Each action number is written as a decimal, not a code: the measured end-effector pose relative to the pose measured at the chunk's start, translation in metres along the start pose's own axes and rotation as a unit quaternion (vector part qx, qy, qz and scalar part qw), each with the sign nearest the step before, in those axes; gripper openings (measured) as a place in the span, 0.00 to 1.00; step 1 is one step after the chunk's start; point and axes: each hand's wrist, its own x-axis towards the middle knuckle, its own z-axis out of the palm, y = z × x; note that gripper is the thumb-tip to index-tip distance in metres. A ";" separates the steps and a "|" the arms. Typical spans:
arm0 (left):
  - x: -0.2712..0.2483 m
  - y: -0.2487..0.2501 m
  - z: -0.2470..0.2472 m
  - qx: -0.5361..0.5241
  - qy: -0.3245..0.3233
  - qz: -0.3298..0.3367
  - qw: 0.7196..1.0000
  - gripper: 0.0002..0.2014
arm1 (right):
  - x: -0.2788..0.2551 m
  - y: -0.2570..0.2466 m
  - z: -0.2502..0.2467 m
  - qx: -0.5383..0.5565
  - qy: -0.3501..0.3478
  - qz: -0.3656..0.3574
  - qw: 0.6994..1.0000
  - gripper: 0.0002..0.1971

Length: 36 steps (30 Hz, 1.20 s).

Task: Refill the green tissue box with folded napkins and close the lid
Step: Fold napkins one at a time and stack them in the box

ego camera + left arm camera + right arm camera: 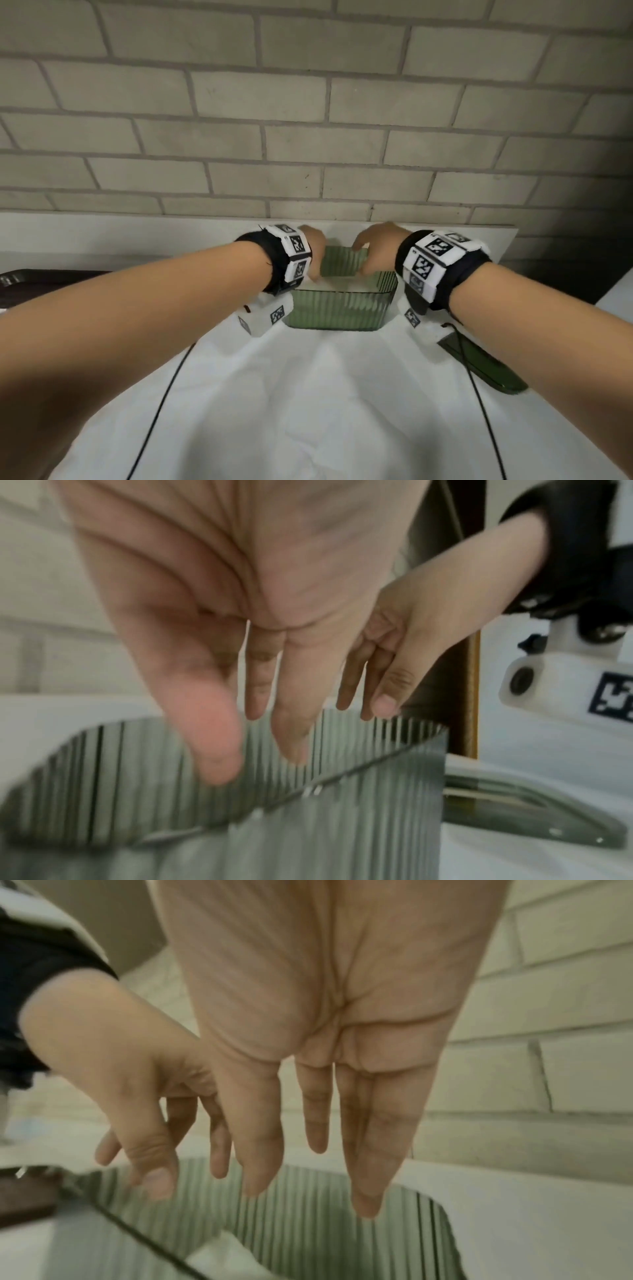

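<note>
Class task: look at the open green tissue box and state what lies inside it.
Inside the green tissue box the right wrist view shows white folded napkin material low down. How many napkins there are, and the box floor, stay hidden by the ribbed walls and both hands above.

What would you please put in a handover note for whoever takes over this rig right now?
Left hand: open, fingers straight, over the green tissue box, holding nothing.
Right hand: the same, open above the box.
Box: lid off, on the white cloth; a white napkin lies inside.
Lid: flat on the cloth, right of the box.
Done: at least one napkin in.
Left: any more napkins, then fit the lid.
</note>
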 end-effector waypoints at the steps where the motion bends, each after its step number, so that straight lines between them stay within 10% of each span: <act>1: -0.010 -0.003 -0.004 -0.022 0.019 0.008 1.000 0.23 | -0.024 0.002 -0.009 0.038 0.028 -0.010 0.999 0.29; 9: -0.121 -0.040 0.019 -0.107 0.047 0.003 0.993 0.15 | -0.139 0.021 0.023 0.134 0.090 -0.044 0.986 0.21; 19: -0.261 -0.070 0.105 -0.156 -0.031 -0.023 0.987 0.15 | -0.258 0.030 0.116 0.116 -0.027 -0.043 0.992 0.19; 36: -0.322 -0.102 0.165 -0.362 0.044 -0.141 0.920 0.11 | -0.255 -0.068 0.130 0.236 0.080 -0.074 0.966 0.09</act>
